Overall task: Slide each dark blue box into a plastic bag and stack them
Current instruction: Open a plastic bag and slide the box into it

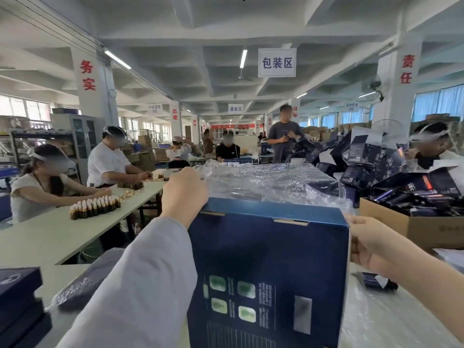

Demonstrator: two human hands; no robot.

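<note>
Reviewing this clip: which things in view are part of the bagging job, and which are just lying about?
Job in hand: dark blue box; plastic bag over its far end; left hand gripping the bag; right hand holding the box's edge; bagged box at lower left.
Lying about: small bottles at left; cardboard carton of dark items; folded cartons piled behind.

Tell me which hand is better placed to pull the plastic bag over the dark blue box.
Probably the left hand: it grips the plastic bag at the dark blue box's top corner, while the right hand steadies the box's side.
</note>
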